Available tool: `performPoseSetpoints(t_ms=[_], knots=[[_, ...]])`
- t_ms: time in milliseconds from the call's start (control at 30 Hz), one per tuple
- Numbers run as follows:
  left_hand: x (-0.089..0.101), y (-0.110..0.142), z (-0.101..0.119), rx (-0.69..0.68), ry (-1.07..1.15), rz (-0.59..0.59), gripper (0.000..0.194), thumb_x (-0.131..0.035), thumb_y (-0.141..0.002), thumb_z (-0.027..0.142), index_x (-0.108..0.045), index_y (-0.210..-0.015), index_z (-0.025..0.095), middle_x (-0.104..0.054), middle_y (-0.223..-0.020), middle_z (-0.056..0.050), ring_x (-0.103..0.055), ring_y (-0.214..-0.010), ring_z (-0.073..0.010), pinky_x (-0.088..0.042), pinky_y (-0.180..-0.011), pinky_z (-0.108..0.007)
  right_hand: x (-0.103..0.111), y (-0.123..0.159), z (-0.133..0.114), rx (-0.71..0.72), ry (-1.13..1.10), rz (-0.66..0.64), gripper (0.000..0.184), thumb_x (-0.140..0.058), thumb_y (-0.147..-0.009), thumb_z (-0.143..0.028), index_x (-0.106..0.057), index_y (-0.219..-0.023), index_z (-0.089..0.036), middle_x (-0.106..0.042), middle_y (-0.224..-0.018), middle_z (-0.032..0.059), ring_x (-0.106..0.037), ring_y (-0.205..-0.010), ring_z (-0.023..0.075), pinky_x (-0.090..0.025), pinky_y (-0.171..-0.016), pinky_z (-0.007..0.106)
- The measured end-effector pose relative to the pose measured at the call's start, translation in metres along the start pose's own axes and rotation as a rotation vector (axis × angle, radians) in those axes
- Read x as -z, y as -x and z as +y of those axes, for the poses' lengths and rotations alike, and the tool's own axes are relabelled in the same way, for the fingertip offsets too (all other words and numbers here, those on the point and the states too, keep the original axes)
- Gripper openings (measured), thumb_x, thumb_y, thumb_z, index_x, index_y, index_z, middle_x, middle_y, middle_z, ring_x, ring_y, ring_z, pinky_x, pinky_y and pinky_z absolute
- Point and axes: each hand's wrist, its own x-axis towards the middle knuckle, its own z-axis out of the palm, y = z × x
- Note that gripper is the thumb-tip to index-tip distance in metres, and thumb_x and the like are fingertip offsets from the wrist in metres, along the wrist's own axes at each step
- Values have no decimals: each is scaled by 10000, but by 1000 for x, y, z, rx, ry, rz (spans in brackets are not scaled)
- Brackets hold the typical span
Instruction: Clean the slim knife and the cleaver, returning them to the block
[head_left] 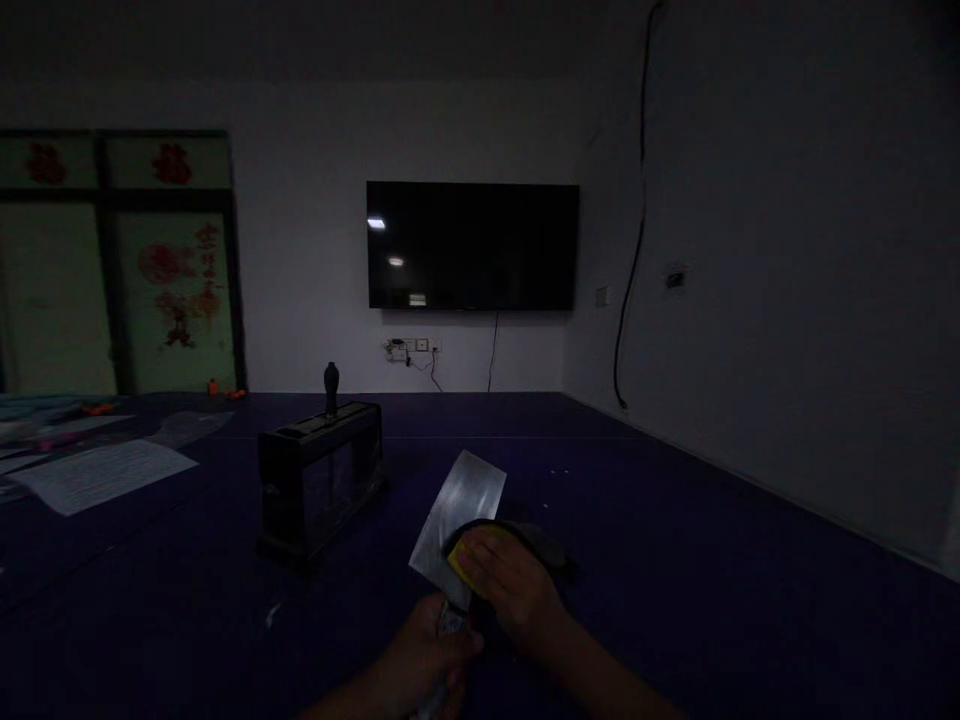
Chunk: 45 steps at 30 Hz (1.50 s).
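A broad steel cleaver (459,515) points away from me over the dark blue table. My left hand (427,655) is wrapped round its handle at the bottom of the view. My right hand (510,585) presses a yellow and dark cloth (525,540) against the near part of the blade, fingers closed over it. A black knife block (319,480) with a clear side stands just left of the blade, with one dark knife handle (331,385) sticking up from its top.
The room is dim. White papers (101,472) and other items lie at the far left of the table (675,560). A wall-mounted television (472,245) and a socket with cables are ahead. A white wall runs along the right.
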Motion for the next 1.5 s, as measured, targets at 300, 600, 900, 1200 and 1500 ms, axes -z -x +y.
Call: performPoseSetpoints(t_ms=[300, 600, 900, 1200, 1500], knots=[[-3, 7, 6, 34, -2, 1, 472, -688, -552, 566, -405, -671, 207, -407, -319, 87, -367, -238, -84, -238, -269, -181, 9, -15, -18, 61, -86, 103, 309, -326, -954, -131, -631, -969, -91, -712, -861, 69, -649, -756, 172, -542, -678, 309], [-1, 2, -1, 36, 33, 26, 521, -694, -527, 569, -379, -748, 217, -434, -337, 92, -390, -240, -104, -262, -271, -193, 12, -17, -17, 81, -74, 151, 297, -341, -949, -114, -636, -912, -112, -704, -800, 59, -611, -646, 143, -477, -592, 276], [-1, 1, -1, 18, -28, -2, 402, -659, -586, 513, -409, -654, 207, -413, -327, 83, -363, -243, -79, -230, -291, -183, 15, -20, -17, 43, -138, 128, 301, -328, -961, -145, -623, -923, -100, -684, -774, 63, -591, -652, 149, -455, -578, 280], [-1, 6, 4, -46, -60, -36, 433, -686, -575, 543, -476, -656, 172, -420, -342, 67, -377, -271, -73, -244, -313, -193, 11, -23, -19, 26, -167, 68, 328, -282, -978, -177, -602, -970, -105, -677, -807, 64, -580, -659, 144, -459, -570, 274], [-5, 6, 5, -8, 2, -34, 508, -680, -560, 558, -452, -797, 172, -414, -340, 97, -354, -238, -81, -247, -298, -194, 12, -17, -14, 43, -172, 93, 332, -271, -972, -170, -595, -934, -107, -665, -753, 70, -587, -640, 149, -469, -547, 272]])
